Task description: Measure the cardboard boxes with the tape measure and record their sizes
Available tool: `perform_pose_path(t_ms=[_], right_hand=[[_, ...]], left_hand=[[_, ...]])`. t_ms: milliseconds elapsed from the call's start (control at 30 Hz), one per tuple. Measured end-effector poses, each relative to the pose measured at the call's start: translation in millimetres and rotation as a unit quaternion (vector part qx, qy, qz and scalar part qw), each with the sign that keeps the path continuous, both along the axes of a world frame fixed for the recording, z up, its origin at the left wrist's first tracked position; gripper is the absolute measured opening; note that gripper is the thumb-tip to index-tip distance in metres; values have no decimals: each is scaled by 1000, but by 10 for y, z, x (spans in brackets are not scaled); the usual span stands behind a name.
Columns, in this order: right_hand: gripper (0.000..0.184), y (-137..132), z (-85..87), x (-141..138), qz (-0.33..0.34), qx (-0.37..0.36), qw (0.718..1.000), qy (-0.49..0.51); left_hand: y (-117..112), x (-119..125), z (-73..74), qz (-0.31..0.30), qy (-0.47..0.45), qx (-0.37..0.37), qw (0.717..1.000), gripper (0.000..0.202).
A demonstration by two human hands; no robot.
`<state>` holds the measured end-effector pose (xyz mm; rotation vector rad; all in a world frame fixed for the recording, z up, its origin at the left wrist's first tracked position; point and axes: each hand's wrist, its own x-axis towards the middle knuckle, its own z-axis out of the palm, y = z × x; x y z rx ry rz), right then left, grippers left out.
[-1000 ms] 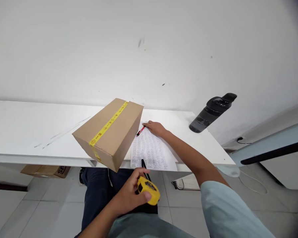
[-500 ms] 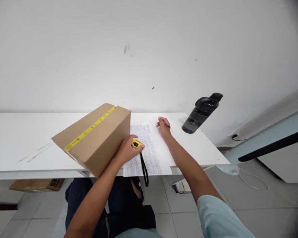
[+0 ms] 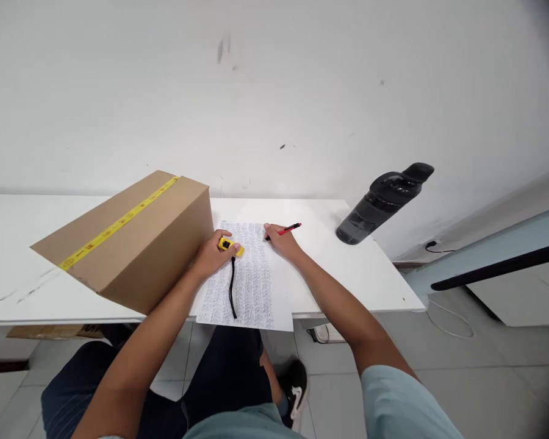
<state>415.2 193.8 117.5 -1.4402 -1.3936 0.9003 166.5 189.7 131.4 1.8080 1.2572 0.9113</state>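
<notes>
My left hand [image 3: 211,255] is closed around a yellow tape measure [image 3: 231,246] that rests on the sheet of paper [image 3: 281,308]. A black wrist strap [image 3: 232,286] trails from the tape measure across the sheet. Dense rows of small handwriting cover most of the paper, with a blank strip down its right side. In my right hand [image 3: 281,241] is a red and black pen [image 3: 290,229], its tip down at the paper's upper right. A closed cardboard box [image 3: 132,238] with yellow tape stands to the left, beside my left hand and forearm.
A dark water bottle [image 3: 375,210] stands on the right part of the white table [image 3: 370,280], near the wall. Under the table lie another cardboard box [image 3: 50,331] and a white object with a cable [image 3: 327,333]. The paper's lower edge overhangs the table front.
My right hand has moved left onto the paper, bringing the pen tip down beside the writing. The view has shifted, so the box and tape measure appear farther left.
</notes>
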Motion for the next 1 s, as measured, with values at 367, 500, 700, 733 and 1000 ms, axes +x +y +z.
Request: perform_pose_path(t_ms=[367,500,700,733,1000], right_hand=[[39,-53,-27,-11,-63,10,997,-37],[37,-57,-16,-7,-57,6,997,-43],[35,-72,-1,8,-60,2,997,-44],[35,-77,-1,7,-61,3,997,-44],[36,-85,-28,-6,-80,20,996,-37]], left_hand=[[144,23,-106,-12,-78,-35,996,58],[143,24,-139,-11,-79,-42,996,57],[130,22,-141,-7,-59,-40,997,57],[126,23,-136,-6,-57,-40,998,57],[101,30,-112,2,-47,-29,998,57]])
